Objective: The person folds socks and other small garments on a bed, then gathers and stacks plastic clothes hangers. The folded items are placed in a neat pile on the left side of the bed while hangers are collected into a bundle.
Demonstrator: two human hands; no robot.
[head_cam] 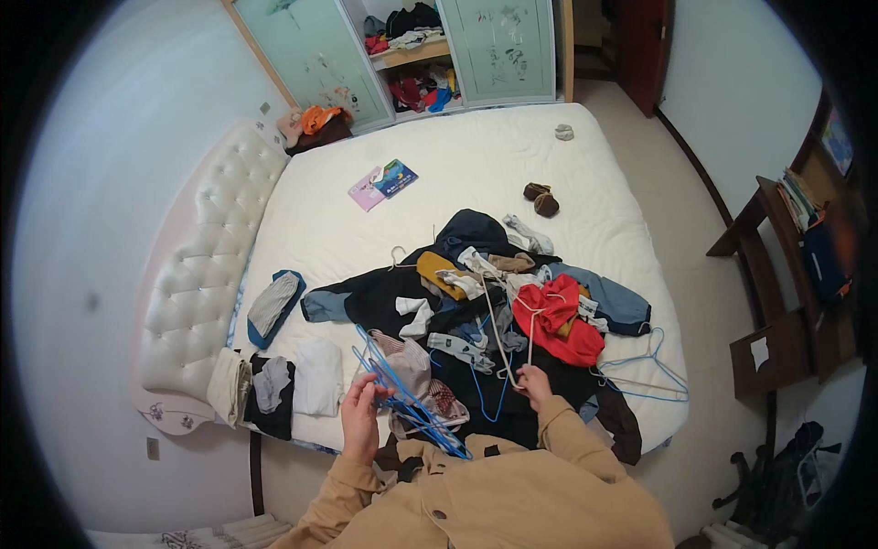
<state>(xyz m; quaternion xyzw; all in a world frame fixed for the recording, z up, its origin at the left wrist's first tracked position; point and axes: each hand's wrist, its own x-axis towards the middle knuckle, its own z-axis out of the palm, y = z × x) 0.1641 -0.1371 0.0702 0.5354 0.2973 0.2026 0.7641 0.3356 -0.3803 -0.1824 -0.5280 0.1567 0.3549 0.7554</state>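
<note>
Several blue wire hangers (pixel 411 408) are bunched in my left hand (pixel 361 415), over the near edge of the bed. My right hand (pixel 534 386) grips a white hanger (pixel 501 343) by its lower end, above the clothes. Under and beyond both hands spreads a heap of mixed clothing: a black jacket with grey-blue sleeves (pixel 374 295), a red garment (pixel 569 329), a mustard piece (pixel 439 274) and white socks (pixel 414 316). Another blue hanger (pixel 488 391) lies on the heap between my hands.
Folded clothes (pixel 317 377) lie left on the white bed (pixel 466 151). Blue hangers (pixel 648 367) rest at its right edge. Farther back are two booklets (pixel 383 184), rolled brown socks (pixel 542 200) and a grey rolled item (pixel 564 132). A wooden desk (pixel 775 274) stands right.
</note>
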